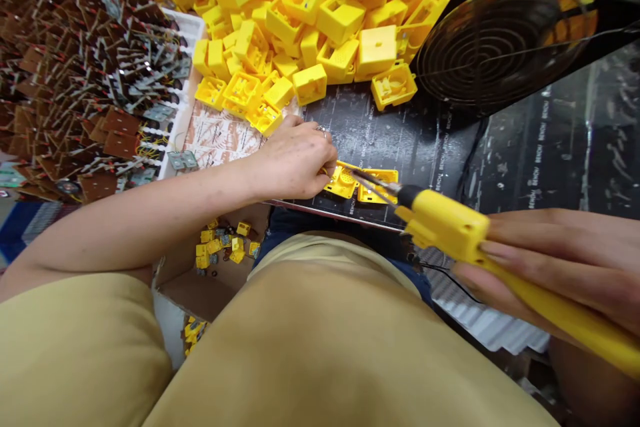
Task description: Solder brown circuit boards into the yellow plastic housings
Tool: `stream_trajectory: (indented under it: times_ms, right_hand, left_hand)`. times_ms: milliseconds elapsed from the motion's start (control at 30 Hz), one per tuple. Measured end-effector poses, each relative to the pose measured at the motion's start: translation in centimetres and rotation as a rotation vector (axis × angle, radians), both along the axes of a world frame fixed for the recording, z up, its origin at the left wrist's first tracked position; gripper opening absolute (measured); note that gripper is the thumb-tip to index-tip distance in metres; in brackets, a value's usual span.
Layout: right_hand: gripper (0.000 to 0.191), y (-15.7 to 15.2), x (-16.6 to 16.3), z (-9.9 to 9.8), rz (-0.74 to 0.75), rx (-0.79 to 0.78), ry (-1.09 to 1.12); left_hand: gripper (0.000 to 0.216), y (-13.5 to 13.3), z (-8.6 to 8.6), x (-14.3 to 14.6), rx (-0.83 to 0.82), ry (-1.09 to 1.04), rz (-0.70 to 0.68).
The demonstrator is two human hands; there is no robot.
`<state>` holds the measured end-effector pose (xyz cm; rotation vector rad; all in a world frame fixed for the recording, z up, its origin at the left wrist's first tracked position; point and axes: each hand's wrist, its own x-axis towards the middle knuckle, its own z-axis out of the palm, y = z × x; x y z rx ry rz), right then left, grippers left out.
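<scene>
My right hand [560, 267] is wrapped round the yellow handle of a soldering iron [450, 223], whose metal tip slants down to the left, with a thin second rod beside it. That tip reaches over an open yellow plastic casing [343, 181] on the black bench mat. Closed at the casing's left end is my left hand [300, 157], a ring on one finger; its fingertips grip the casing edge and are partly hidden. Just right of it lies a second open yellow casing [377, 195], partly behind the iron.
Yellow casings [310, 7] are heaped at the back. Brown circuit boards with wires [85, 73] fill a white tray [183, 90] on the left. A black fan [500, 47] stands back right. Below the bench edge, a cardboard box [200, 287] holds yellow pieces.
</scene>
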<state>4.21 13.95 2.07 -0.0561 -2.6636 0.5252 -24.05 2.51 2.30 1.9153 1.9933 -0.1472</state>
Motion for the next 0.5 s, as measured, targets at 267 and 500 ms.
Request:
stream_trajectory:
  times_ms: [267,500]
  right_hand:
    - [0.014,0.3,-0.2,-0.6,-0.061,0.055,0.039]
    - [0.008,-0.8,-0.4,-0.5,-0.109,-0.019,0.044]
  left_hand:
    - [0.020,-0.1,0.1,0.0,0.011,0.033,-0.020]
    - [0.021,-0.8,-0.2,-0.5,0.056,0.014,-0.035]
